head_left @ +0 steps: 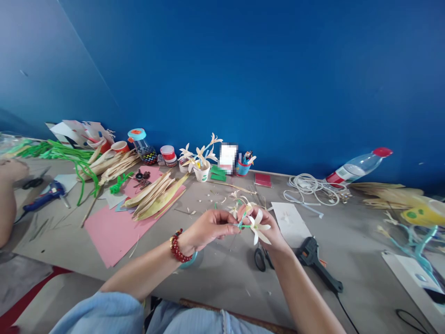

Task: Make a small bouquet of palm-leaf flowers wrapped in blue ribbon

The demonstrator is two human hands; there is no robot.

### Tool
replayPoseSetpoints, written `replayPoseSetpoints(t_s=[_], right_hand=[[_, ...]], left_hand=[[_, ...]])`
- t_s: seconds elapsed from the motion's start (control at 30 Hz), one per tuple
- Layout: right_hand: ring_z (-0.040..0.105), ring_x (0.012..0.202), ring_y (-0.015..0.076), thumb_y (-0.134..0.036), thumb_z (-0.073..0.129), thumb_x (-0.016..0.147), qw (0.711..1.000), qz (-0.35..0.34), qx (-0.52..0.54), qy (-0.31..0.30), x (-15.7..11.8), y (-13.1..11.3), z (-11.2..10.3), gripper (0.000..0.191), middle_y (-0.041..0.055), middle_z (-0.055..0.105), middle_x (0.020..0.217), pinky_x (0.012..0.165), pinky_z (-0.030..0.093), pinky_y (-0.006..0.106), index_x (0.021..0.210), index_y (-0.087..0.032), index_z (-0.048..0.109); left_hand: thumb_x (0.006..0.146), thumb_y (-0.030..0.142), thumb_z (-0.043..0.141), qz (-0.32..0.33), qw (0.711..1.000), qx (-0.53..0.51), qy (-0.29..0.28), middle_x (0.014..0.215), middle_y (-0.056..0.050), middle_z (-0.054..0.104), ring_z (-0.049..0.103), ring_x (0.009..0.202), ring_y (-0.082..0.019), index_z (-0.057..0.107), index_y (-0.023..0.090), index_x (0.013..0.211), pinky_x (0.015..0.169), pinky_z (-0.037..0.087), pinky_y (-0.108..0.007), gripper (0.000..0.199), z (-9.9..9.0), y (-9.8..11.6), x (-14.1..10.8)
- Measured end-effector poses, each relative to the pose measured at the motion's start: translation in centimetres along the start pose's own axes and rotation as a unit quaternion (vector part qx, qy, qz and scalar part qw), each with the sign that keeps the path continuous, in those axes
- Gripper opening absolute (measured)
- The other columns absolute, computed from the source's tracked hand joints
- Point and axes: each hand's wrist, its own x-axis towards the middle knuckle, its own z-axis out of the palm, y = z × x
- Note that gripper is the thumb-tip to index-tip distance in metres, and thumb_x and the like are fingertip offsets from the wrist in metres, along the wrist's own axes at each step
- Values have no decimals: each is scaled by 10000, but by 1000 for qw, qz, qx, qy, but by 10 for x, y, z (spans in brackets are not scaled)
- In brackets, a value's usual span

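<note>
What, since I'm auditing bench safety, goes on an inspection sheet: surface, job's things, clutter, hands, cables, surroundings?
Surface: gray table, littered with small scraps; pink paper spread left.
Job's things: white flower on a green stem, raised above the table.
Clutter: dry husks, black scissors, black glue gun, blue glue gun; plastic bottle tilted.
Hands: left hand pinches the stem; right hand behind the flower, grip partly hidden.
Cables: black cord from the black glue gun leaves the picture's lower edge; white cable coiled near the bottle.
Surroundings: blue wall behind; another person's arm at far left.
</note>
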Motion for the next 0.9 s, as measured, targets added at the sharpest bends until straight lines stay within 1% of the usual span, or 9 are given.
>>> replayPoseSetpoints(t_s=[0.1, 0.17, 0.23, 0.33, 0.4, 0.47, 0.6, 0.77, 0.9], right_hand=[[625, 677, 182, -404, 820, 750, 1000, -9, 4, 14, 0, 4, 0, 239, 23, 681, 785, 614, 516, 303, 780, -222, 669], [618, 661, 172, -367, 820, 761, 1000, -13, 6, 19, -1, 7, 0, 203, 18, 679, 777, 609, 513, 297, 780, -223, 678], [616, 656, 168, -343, 822, 762, 1000, -16, 6, 26, -1, 8, 0, 180, 15, 677, 777, 614, 518, 298, 778, -225, 688], [615, 637, 157, -312, 825, 763, 999, -20, 4, 41, -2, 10, 0, 156, 11, 674, 794, 607, 524, 292, 787, -229, 695], [614, 623, 152, -305, 824, 765, 999, -19, 2, 47, -3, 10, 0, 152, 13, 673, 806, 597, 526, 291, 793, -227, 697], [614, 619, 153, -314, 819, 771, 999, -17, -2, 47, -3, 10, 1, 156, 18, 668, 799, 589, 524, 291, 785, -219, 697], [618, 619, 162, -334, 819, 769, 999, -10, -8, 44, -4, 8, 2, 182, 15, 655, 764, 583, 521, 295, 773, -217, 681], [636, 664, 178, -353, 829, 750, 999, -8, -12, 35, -6, 12, 0, 209, 23, 677, 819, 595, 529, 298, 805, -223, 675], [649, 698, 194, -384, 829, 739, 1000, -7, -15, 20, -8, 13, -5, 240, 22, 691, 809, 608, 534, 301, 808, -225, 663]], left_hand=[[723, 401, 770, 21, 999, 35, 18, 601, 54, 452, 305, 531, -67, 628, 144, 730, 515, 184, -241, 294, 2, 3, -2], [738, 393, 751, 35, 998, 49, 30, 591, 57, 444, 305, 533, -69, 623, 143, 725, 519, 196, -237, 282, 4, 4, -2], [755, 359, 729, 55, 994, 77, 51, 605, 48, 475, 342, 547, -76, 627, 143, 727, 532, 237, -233, 241, 6, 5, -2], [770, 288, 697, 115, 978, 146, 90, 669, 20, 554, 434, 614, -101, 641, 147, 719, 577, 310, -233, 160, 7, 4, -2], [774, 261, 682, 135, 971, 173, 99, 694, 10, 576, 461, 647, -112, 643, 147, 710, 599, 332, -234, 136, 7, 3, -2], [777, 263, 678, 119, 975, 162, 93, 661, 20, 550, 439, 622, -105, 636, 146, 709, 587, 323, -234, 142, 8, 3, -2], [768, 307, 698, 76, 988, 114, 76, 599, 46, 474, 354, 564, -83, 637, 138, 723, 545, 261, -233, 185, 8, 6, -3], [748, 386, 736, 34, 996, 62, 45, 606, 42, 481, 302, 537, -71, 644, 135, 743, 514, 191, -242, 267, 4, 6, -3], [727, 425, 763, 3, 1000, 22, 6, 613, 31, 495, 310, 523, -69, 642, 141, 733, 501, 167, -249, 309, 0, 3, -1]])
